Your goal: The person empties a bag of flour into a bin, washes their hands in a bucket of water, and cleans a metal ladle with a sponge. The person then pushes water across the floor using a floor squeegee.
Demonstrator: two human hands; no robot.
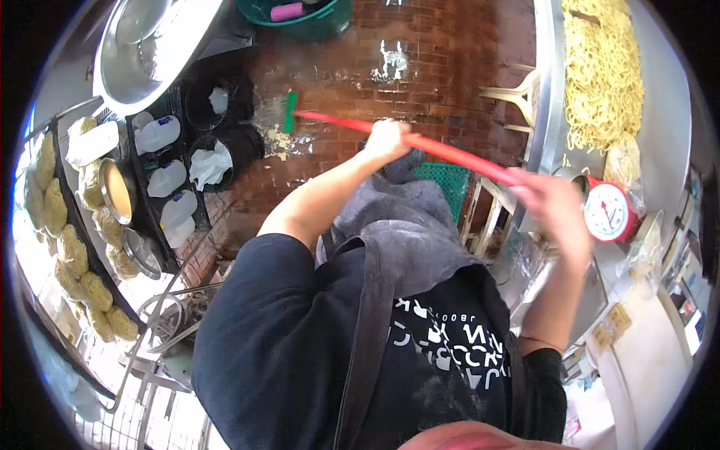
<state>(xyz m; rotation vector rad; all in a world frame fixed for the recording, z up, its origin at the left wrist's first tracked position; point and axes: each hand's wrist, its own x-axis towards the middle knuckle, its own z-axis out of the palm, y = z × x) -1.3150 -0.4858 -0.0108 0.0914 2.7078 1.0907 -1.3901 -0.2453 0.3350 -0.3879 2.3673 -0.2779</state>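
A broom with a red handle [457,155] and a narrow green head [291,112] slants across the view. Its head is on the wet brick floor [337,52] to the left, beside pale yellowish scraps [277,144]. My left hand [390,141] is closed around the middle of the handle. Farther up, near the handle's end, my right hand [551,201] grips it, slightly smeared by motion. Both arms reach forward, and the handle passes in front of my grey apron [405,217].
On the right, yellow noodles [604,82] lie on a metal-edged counter, with a red dial scale [606,213] nearby. Dark bins [214,161], white jugs [178,214] and racks of noodle bundles [71,251] stand left. A green tub [330,19] is ahead; a plastic chair [521,96] stands right.
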